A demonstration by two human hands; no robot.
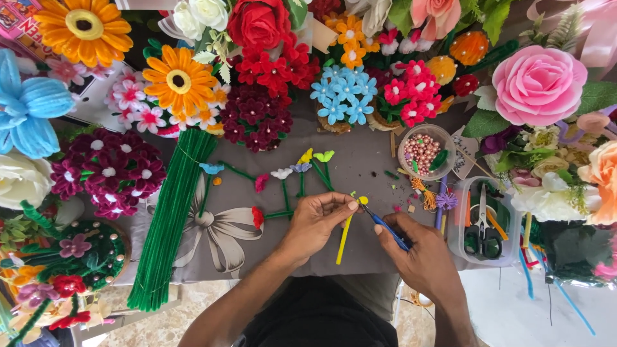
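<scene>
Your left hand (316,218) pinches the fuzzy yellow stem (345,236) at its curled top; your right hand (421,254) grips a blue tool (387,229) touching it.

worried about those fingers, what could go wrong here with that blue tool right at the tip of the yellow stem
The blue-handled tool in the right hand meets the yellow stem right beside the left hand fingertips; a slip might nick them. Trimmed bits could scatter among the small flowers lying nearby.
</scene>
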